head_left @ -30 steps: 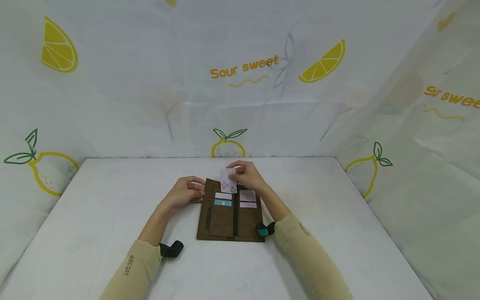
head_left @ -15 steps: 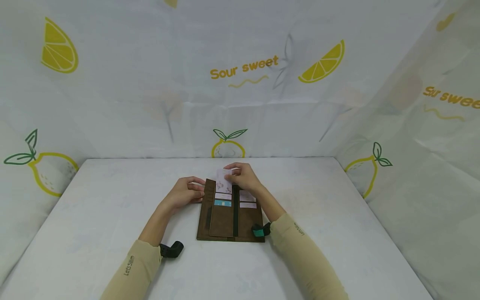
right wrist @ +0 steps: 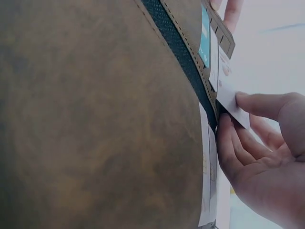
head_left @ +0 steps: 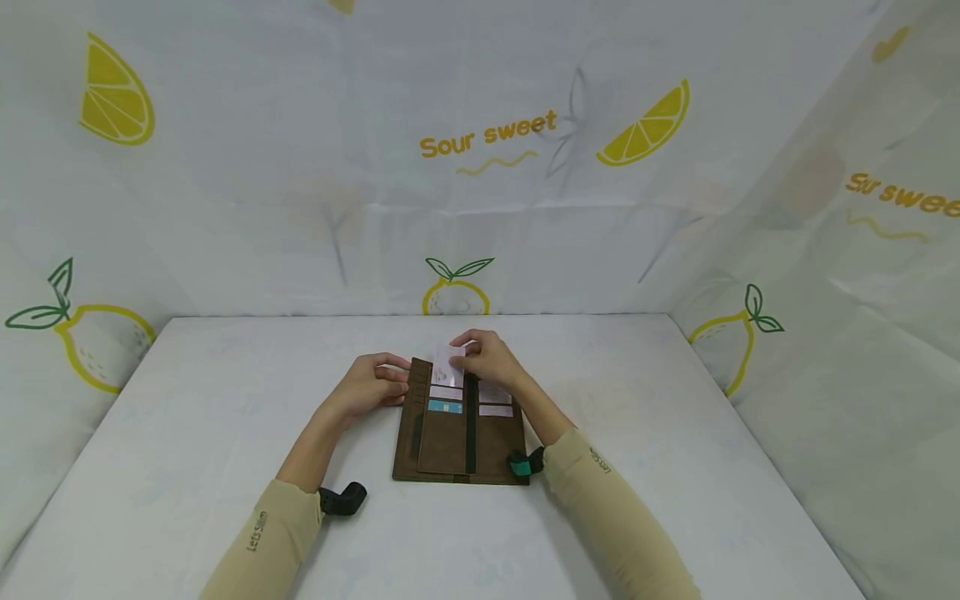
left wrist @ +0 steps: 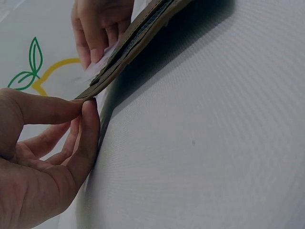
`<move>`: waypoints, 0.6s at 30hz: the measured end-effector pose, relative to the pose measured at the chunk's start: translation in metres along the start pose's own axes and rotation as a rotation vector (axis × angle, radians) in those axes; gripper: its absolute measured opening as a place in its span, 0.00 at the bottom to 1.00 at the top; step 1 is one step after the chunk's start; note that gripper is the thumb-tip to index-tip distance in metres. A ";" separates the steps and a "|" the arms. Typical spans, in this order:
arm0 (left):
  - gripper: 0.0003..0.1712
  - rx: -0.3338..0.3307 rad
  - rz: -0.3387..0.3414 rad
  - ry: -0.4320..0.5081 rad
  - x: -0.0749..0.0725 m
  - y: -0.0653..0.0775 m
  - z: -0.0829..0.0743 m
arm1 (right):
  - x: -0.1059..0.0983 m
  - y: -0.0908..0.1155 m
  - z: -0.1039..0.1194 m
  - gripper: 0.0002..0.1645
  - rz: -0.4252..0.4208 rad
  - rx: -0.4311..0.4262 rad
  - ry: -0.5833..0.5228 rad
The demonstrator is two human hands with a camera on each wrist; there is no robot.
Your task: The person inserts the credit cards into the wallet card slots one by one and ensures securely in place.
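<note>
An opened brown wallet (head_left: 442,442) lies on the white table with a dark green strip down its middle. My left hand (head_left: 372,385) pinches its far left edge between thumb and finger; the left wrist view shows that edge raised off the table. A pale patterned card (head_left: 444,364) stands up at the far end of the wallet's left flap, held by the thumb and fingers of my right hand (head_left: 486,360). In the right wrist view the card (right wrist: 228,86) sits behind a white card and a blue card (right wrist: 205,40); its lower edge is hidden.
Two pale cards (head_left: 496,410) sit in the slots of the wallet's right side. Black wrist cameras (head_left: 343,498) hang from both wrists. A white cloth with lemon prints (head_left: 457,296) rises behind the table.
My right hand has moved the card a little left, over the left flap's slots, and slightly down toward the wallet. The left hand keeps its hold on the wallet's edge.
</note>
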State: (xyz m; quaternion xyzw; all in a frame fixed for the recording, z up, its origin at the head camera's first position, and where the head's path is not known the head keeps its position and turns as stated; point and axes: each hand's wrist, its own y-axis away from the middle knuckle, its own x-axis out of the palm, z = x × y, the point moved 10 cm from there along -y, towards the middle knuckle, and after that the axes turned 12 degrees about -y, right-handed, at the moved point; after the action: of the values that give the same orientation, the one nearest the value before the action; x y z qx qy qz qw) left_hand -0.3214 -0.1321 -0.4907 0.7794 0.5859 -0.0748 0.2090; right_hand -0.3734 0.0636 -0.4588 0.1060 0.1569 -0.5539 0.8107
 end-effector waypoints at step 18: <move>0.23 0.006 -0.001 0.001 0.000 0.000 0.000 | 0.011 0.006 0.002 0.10 0.160 -0.040 0.077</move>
State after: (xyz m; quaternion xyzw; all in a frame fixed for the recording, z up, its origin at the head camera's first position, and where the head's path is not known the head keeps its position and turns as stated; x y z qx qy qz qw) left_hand -0.3214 -0.1319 -0.4905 0.7799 0.5860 -0.0762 0.2064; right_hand -0.3638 0.0554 -0.4607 0.1233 0.1902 -0.4797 0.8476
